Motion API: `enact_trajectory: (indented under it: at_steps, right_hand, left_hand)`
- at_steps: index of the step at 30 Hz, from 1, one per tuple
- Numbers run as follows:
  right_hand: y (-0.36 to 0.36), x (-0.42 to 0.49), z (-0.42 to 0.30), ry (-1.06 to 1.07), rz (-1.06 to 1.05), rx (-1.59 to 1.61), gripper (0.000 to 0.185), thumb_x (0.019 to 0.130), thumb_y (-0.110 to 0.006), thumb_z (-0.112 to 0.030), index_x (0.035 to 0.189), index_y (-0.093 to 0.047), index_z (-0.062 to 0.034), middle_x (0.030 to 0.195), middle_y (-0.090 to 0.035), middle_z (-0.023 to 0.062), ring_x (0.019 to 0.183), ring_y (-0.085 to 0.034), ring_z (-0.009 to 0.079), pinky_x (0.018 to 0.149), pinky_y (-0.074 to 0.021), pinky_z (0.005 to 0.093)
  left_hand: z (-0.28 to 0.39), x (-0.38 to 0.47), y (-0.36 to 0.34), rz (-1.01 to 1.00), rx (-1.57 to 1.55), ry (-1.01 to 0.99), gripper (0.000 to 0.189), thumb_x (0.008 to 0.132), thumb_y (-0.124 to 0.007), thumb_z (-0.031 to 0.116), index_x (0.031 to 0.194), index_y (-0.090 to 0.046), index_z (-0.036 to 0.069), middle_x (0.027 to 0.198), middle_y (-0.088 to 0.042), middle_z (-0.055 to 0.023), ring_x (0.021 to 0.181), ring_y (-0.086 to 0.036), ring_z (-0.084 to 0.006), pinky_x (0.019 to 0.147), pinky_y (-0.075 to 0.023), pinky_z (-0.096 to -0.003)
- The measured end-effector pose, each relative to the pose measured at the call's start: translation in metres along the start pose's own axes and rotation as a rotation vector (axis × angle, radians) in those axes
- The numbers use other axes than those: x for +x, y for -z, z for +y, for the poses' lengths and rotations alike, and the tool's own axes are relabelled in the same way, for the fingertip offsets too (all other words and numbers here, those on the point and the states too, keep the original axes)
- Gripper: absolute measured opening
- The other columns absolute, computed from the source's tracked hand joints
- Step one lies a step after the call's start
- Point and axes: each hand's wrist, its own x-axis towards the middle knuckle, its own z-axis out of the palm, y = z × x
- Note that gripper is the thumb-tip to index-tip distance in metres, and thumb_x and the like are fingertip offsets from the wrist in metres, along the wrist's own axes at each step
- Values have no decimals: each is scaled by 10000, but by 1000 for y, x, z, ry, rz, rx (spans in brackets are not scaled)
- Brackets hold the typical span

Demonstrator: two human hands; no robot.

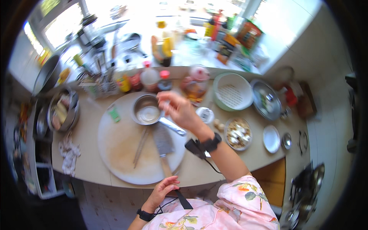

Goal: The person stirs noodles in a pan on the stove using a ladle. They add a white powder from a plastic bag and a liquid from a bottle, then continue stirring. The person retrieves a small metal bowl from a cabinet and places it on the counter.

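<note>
My right hand hangs at the right rim of a small steel saucepan, blurred, its fingers bent and apart with nothing visible in them. Some clear liquid seems to lie in the pan, whose metal handle points to the lower right. My left hand is in front of my body, fingers loosely apart, close to a black strap. Just beyond its fingertips ends the wooden handle of a broad-bladed knife. Knife, chopsticks and pan rest on a round cutting board.
A green packet lies on the board. To the right stand a bowl of chopped food, a white-lidded tub, a colander and a white dish. A filled pot and a rag are left; bottles line the back.
</note>
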Motion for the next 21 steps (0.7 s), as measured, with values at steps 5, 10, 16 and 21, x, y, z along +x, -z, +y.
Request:
enact_trajectory:
  at_steps: [5, 10, 16, 21]
  right_hand:
    - [128, -207, -78, -147, 59, -297, 214, 938, -614, -155, 1114, -625, -34, 822, -663, 128, 691, -637, 205, 662, -508, 327]
    - [224, -469, -153, -441, 543, -482, 209, 919, -629, -135, 1107, -655, -46, 878, -696, 79, 767, -661, 169, 707, -519, 298]
    - [248, -736, -253, -745, 1028, -548, 201, 927, -604, -96, 1111, -668, -44, 867, -699, 52, 725, -626, 85, 675, -512, 231]
    - [287, -857, -294, -822, 1375, -523, 198, 963, -573, -130, 1104, -649, -13, 901, -688, 46, 680, -565, 63, 629, -476, 207]
  left_hand:
    - [-20, 27, -81, -197, 143, 126, 388, 986, -531, 127, 1350, -484, 3, 1197, -604, -104, 1033, -606, -156, 946, -469, -280]
    - [-75, 40, -204, -386, 273, 250, 361, 965, -557, 92, 1317, -525, 19, 1153, -626, -68, 969, -620, -121, 913, -491, -269]
    - [-166, 39, -360, -697, 417, 415, 347, 972, -585, 159, 1294, -546, 37, 1125, -635, -54, 967, -620, -130, 908, -493, -278]
    - [-209, 32, -457, -925, 525, 414, 312, 984, -565, 172, 1268, -564, 43, 1101, -646, -53, 956, -614, -139, 918, -484, -292]
